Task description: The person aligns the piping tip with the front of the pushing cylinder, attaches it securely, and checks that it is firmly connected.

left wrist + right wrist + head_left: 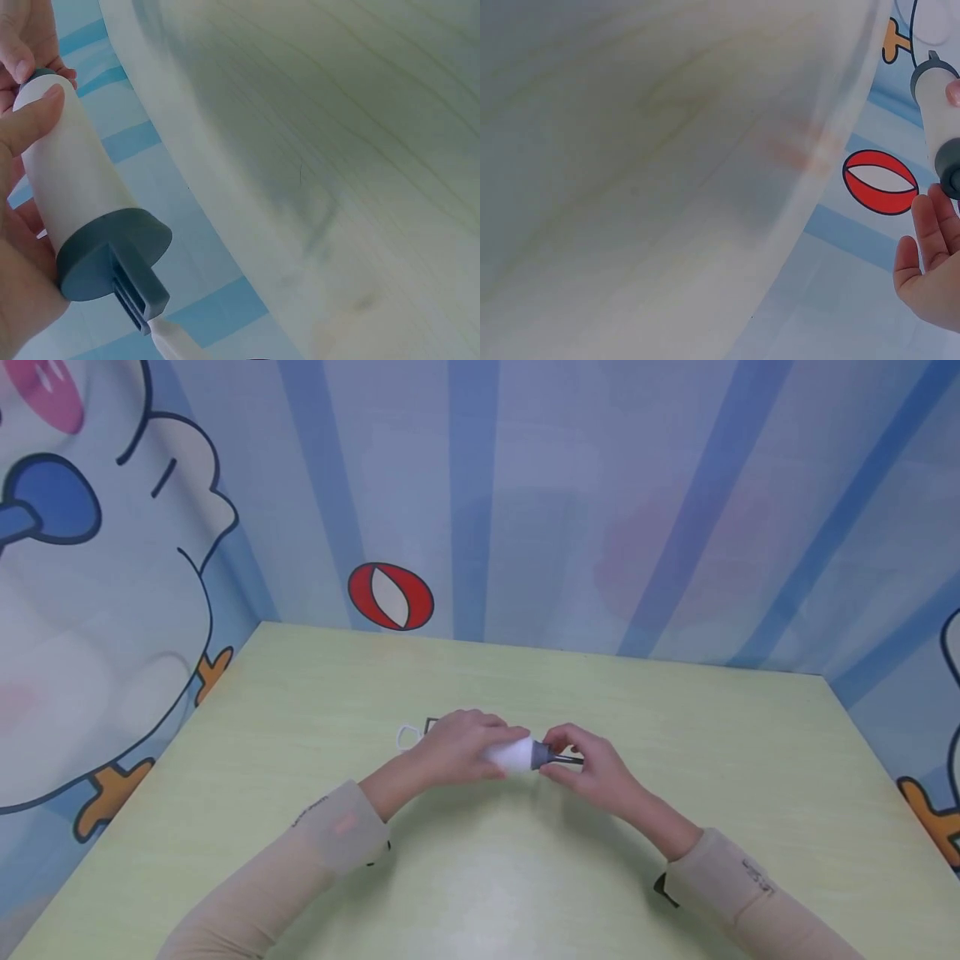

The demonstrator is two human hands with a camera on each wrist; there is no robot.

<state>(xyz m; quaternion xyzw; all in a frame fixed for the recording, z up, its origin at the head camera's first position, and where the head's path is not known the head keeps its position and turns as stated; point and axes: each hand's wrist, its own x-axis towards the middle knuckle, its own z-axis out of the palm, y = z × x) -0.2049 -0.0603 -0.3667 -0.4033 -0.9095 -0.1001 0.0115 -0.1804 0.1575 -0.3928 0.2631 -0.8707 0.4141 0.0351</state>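
A white cylinder with grey ends is held sideways above the table. My left hand grips its white body, thumb along the side in the left wrist view. From its left end juts a grey slotted bracket, with a white strap attached. At the narrower grey right end, my right hand pinches with thumb and finger. A thin dark piece runs from that end towards the right palm; its kind is unclear. In the right wrist view, lower fingers lie fairly straight beneath the end.
The pale green table spreads below both arms. Behind it rises a blue-striped backdrop with a printed red ball. Cartoon figures are printed at the left and right sides.
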